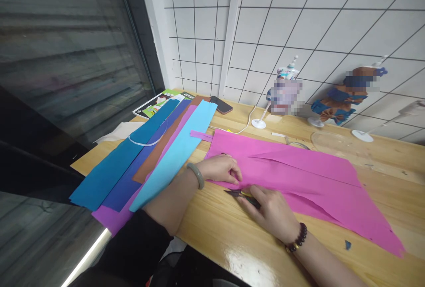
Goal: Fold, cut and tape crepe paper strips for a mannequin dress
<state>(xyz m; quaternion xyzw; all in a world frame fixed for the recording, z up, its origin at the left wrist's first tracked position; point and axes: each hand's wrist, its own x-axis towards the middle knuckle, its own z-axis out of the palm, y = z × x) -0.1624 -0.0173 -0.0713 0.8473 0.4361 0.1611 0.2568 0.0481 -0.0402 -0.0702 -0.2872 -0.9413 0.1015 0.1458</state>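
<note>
A large pink sheet of fabric or paper (299, 176) lies folded on the wooden table (232, 238). My left hand (221, 168) rests flat on its near-left edge, fingers together, pressing it down. My right hand (270, 209) is closed around small dark scissors (237, 193), whose blades point left at the pink sheet's lower edge, just below my left fingertips. A pale bangle is on my left wrist and a dark bead bracelet on my right.
Strips in teal (122, 163), dark blue, brown, purple and light blue (179, 149) lie fanned at the left. Behind them are a booklet (159, 101) and a phone (221, 105). Small figures on white stands (285, 92) and a clear plate (327, 141) are by the tiled wall.
</note>
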